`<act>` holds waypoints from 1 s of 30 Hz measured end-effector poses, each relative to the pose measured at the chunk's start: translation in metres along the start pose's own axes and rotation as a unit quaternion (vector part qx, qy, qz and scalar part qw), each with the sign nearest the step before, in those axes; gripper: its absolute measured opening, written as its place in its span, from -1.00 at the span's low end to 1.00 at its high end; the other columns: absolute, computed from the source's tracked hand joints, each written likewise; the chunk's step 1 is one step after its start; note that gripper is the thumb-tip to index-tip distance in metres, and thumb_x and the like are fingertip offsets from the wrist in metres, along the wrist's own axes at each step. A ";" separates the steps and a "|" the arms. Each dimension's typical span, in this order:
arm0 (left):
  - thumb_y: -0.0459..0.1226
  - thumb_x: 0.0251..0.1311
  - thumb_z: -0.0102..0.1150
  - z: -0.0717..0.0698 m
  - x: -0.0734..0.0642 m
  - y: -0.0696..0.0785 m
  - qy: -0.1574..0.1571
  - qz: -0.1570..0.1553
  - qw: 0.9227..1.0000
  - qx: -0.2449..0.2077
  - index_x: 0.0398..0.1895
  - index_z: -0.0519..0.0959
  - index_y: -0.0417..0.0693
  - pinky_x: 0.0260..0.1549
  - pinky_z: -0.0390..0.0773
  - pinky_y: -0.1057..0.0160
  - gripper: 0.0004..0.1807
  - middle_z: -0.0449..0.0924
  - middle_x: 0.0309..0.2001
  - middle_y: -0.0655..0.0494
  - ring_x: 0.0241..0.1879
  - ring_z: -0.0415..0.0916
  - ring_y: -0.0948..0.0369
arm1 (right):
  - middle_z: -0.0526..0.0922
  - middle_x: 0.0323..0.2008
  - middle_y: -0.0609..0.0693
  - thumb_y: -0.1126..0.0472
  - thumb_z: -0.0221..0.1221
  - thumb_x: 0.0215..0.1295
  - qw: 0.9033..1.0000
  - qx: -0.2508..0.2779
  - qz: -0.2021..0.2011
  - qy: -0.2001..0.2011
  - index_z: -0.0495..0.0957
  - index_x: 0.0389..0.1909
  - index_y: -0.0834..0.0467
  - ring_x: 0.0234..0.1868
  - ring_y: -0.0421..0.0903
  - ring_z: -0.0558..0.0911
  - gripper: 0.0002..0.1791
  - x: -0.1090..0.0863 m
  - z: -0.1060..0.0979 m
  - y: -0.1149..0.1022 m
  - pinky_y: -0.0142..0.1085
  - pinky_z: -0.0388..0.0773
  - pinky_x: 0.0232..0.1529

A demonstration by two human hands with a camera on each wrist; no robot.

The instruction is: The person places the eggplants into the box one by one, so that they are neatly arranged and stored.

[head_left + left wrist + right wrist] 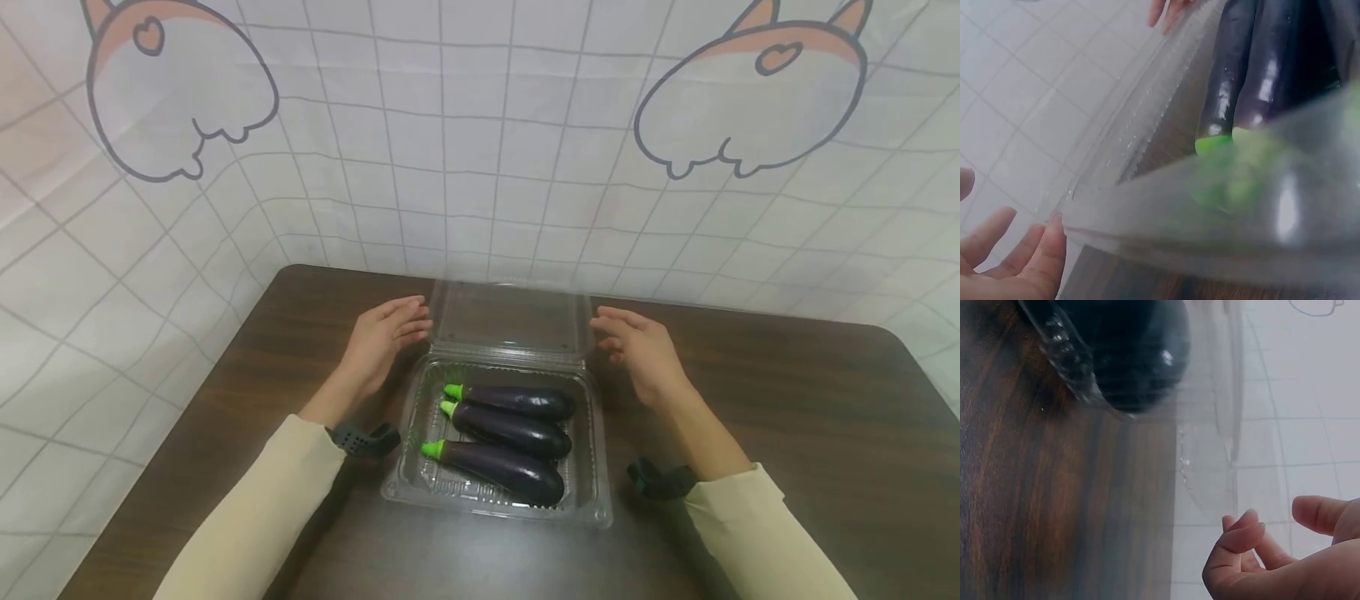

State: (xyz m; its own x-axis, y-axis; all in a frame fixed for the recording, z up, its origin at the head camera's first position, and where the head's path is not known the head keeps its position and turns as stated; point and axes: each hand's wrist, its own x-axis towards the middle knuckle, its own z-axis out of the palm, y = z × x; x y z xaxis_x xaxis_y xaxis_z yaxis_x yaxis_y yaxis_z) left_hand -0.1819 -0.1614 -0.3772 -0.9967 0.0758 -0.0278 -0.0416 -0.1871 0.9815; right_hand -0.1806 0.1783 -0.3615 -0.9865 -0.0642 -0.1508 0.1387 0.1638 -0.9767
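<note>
A clear plastic clamshell container (487, 512) sits on the table with its lid (513, 321) swung up at the far side. Inside the tray lie three dark purple eggplants (506, 471) with bright green stem ends (432, 450) to the left. At the lid's left edge is my left hand (378, 337), its fingertips (1054, 234) right at the clear plastic and its fingers loosely extended. My right hand (643, 354) is at the opposite edge, fingers bent a little. In the right wrist view its thumb (1316, 512) stands apart from the fingers.
The container stands on a dark wood-grain table (787, 417). Behind the table hangs a white grid-patterned cloth (480, 167) with cartoon animal drawings (750, 100). Dark wrist straps (363, 439) hang at both sleeve ends.
</note>
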 end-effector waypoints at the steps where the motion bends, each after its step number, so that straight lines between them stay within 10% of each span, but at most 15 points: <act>1: -0.27 0.43 -0.06 0.000 -0.001 0.000 0.001 0.003 1.000 -0.001 0.26 0.29 -0.46 0.12 0.41 0.06 -0.53 0.37 0.14 -0.37 0.15 0.37 -0.19 | 0.47 0.16 0.15 0.11 0.01 0.45 1.000 0.004 0.000 -0.001 0.27 0.33 0.31 -0.18 -0.17 0.50 -0.46 -0.001 -0.001 -0.001 -0.35 0.45 -0.16; 12: -0.23 0.41 -0.01 0.002 -0.006 0.017 0.019 0.008 0.998 0.055 0.24 0.35 -0.30 -0.03 0.44 0.13 -0.56 0.44 0.17 -0.29 -0.06 0.47 0.02 | 0.40 0.08 0.14 0.23 -0.09 0.49 0.995 0.096 0.005 -0.030 0.11 0.38 0.39 -0.30 -0.21 0.53 -0.46 -0.012 -0.005 -0.015 -0.50 0.43 -0.31; 30: -0.35 0.40 -0.04 0.004 -0.018 0.023 -0.026 0.062 0.996 -0.061 0.15 0.32 -0.40 0.03 0.48 0.10 -0.65 0.52 0.00 -0.27 -0.07 0.57 -0.02 | 0.38 0.05 0.13 0.21 0.06 0.42 0.991 0.119 -0.051 -0.022 0.25 0.25 0.31 -0.22 -0.13 0.51 -0.53 -0.028 -0.002 -0.024 -0.44 0.45 -0.22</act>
State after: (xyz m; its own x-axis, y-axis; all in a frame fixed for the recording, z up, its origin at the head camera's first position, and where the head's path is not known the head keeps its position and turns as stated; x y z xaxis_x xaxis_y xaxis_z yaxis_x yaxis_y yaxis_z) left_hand -0.1648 -0.1636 -0.3531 -0.9900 0.0940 0.1052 0.0706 -0.3153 0.9464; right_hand -0.1563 0.1786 -0.3334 -0.9924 -0.1122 -0.0505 0.0599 -0.0823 -0.9948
